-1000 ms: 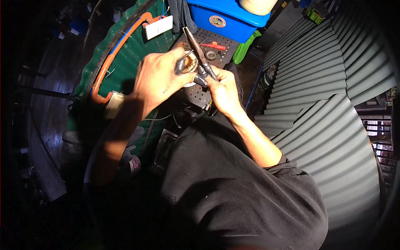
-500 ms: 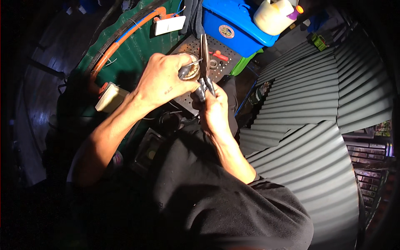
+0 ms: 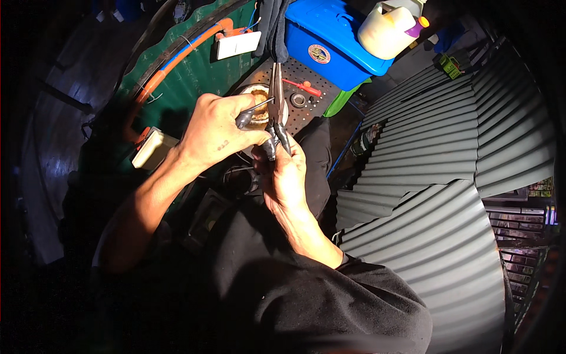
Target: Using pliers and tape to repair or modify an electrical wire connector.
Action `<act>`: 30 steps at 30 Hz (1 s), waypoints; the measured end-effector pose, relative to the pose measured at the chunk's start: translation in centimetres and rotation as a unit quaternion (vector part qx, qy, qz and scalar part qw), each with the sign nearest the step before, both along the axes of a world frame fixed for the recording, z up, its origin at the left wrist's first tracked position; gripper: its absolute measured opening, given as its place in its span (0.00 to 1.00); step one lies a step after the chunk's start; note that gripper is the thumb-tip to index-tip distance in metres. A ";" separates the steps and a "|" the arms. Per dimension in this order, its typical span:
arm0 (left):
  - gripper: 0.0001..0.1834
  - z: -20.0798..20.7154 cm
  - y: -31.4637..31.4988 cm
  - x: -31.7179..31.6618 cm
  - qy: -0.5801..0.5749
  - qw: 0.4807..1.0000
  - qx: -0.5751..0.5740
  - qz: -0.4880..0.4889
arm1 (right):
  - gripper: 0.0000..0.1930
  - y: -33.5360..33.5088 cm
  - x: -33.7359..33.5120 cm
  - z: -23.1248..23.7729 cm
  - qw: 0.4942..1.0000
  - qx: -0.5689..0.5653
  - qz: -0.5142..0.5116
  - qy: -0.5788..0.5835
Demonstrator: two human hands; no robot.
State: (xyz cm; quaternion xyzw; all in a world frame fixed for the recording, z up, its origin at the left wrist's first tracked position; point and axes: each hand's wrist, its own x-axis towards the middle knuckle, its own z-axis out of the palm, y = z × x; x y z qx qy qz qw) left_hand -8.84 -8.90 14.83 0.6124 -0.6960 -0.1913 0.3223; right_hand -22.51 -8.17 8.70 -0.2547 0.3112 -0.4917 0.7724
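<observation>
My right hand (image 3: pixel 287 174) grips the dark handles of long-jawed pliers (image 3: pixel 276 94), whose jaws point away from me. The handles look wrapped in black tape. My left hand (image 3: pixel 215 130) pinches a small black rounded piece (image 3: pixel 244 120) with a thin metal rod sticking out of it. That rod reaches the pliers' jaws; whether they clamp it I cannot tell. My left thumb lies close to the pliers' handles. Beyond the hands a round whitish container (image 3: pixel 259 93) with brownish contents stands on a perforated metal bench top (image 3: pixel 312 109), partly hidden by my fingers.
A red screwdriver (image 3: pixel 303 87) and a dark ring-shaped roll (image 3: pixel 298 100) lie on the bench. Behind them are a blue lidded bin (image 3: pixel 336 47) and a pale jug (image 3: pixel 383 35). Green corrugated sheet (image 3: pixel 183 88) rises at left; grey corrugated sheets (image 3: pixel 424 200) spread at right.
Both hands and the pliers have shifted a little left and toward me. More of the round container, the screwdriver and the ring-shaped roll now shows. The grips look the same.
</observation>
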 end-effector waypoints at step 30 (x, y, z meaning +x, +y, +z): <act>0.09 3.2 -2.1 1.2 -0.036 0.995 -0.030 -0.086 | 0.11 -4.4 -3.2 -0.1 0.943 -0.226 0.135 0.202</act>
